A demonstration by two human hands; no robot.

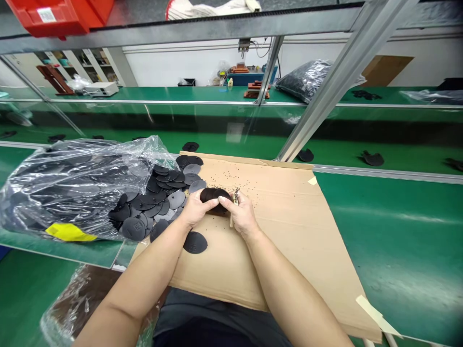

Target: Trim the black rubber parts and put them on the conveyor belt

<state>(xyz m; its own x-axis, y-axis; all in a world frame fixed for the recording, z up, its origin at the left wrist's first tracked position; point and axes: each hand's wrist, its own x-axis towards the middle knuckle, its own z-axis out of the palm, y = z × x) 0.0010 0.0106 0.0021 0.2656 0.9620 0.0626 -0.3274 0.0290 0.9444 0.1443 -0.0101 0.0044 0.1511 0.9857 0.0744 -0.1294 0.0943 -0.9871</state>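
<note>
Over the middle of the cardboard, a fanned stack of thin black discs (213, 194) is held between my two hands. My left hand (196, 208) is closed on the stack's left side, thumb on top. My right hand (243, 212) pinches the right end and also has a small metal tool (232, 220), resembling a nail clipper, in its fingers. A single black disc (195, 242) lies flat on the cardboard below my left hand. Left of the hands, a loose heap of black discs (155, 202) spills from a clear plastic bag (68, 178).
Tiny black bits are scattered on the cardboard sheet (289, 231), which is taped to a green table (408, 231). Behind it, a green conveyor (246, 140) carries several black pieces. A metal post (325, 82) rises at the right. A red bin (61, 17) sits on the overhead shelf.
</note>
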